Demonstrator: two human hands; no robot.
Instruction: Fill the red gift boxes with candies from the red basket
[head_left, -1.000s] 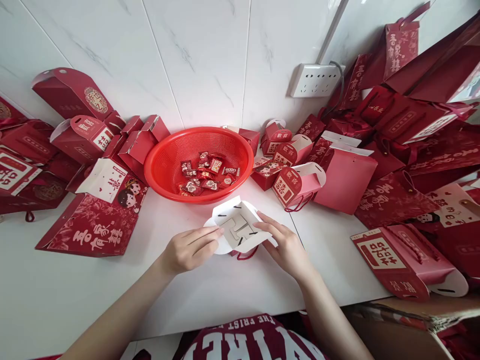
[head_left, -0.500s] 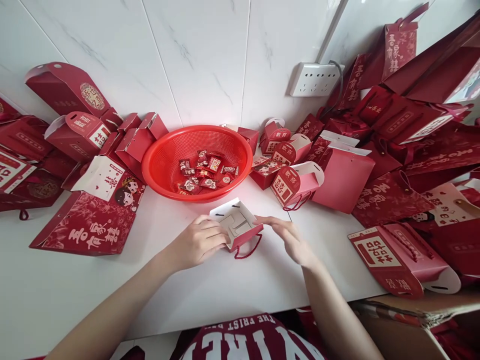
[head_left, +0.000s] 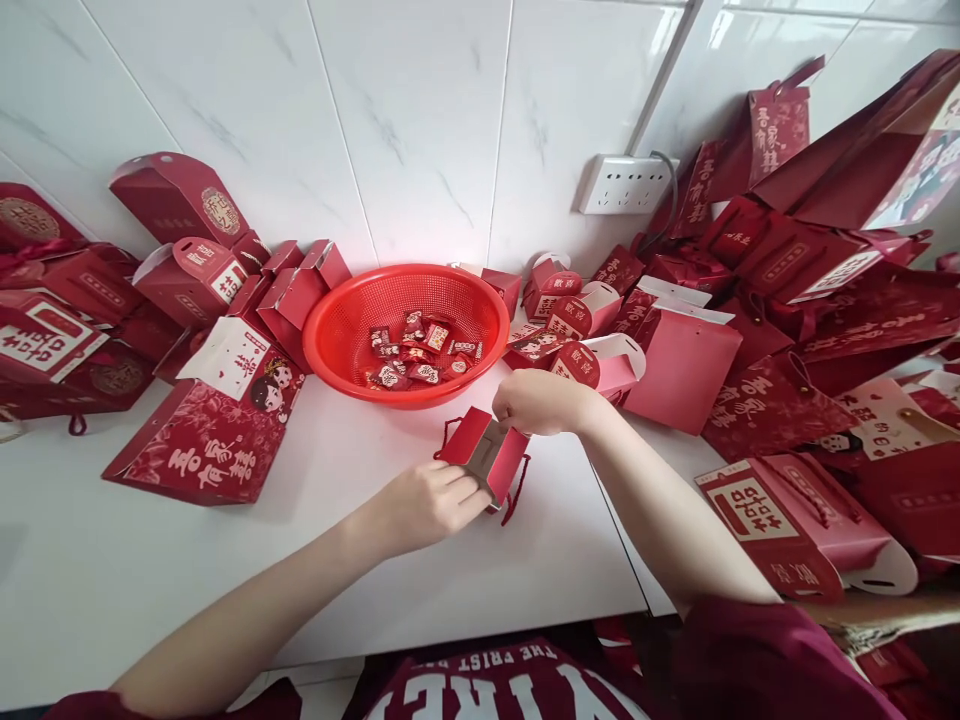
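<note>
A small red gift box (head_left: 507, 468) with twisted red cord handles sits on the white table in front of me. Two of its red flaps lean in over the opening, and part of the grey-white inside shows between them. My left hand (head_left: 435, 505) grips the box at its near left side, the fingertips partly hidden. At the far right edge of the box, my right hand (head_left: 544, 402) has its fingers curled in against the cardboard. Just beyond stands a red plastic basket (head_left: 330, 350) with several wrapped sweets (head_left: 424, 372) in it.
Folded red boxes (head_left: 592, 310) crowd the table right of the basket. Left of it stand more boxes, one with a cartoon figure (head_left: 217, 450). A pile of red gift bags (head_left: 795, 240) fills the right side. A white power strip (head_left: 626, 185) is on the tiled wall.
Red flaps now lean over the box opening, which was wide open before. My right hand has moved from the box's right side to its far edge, fingers now curled. The camera view has shifted slightly.
</note>
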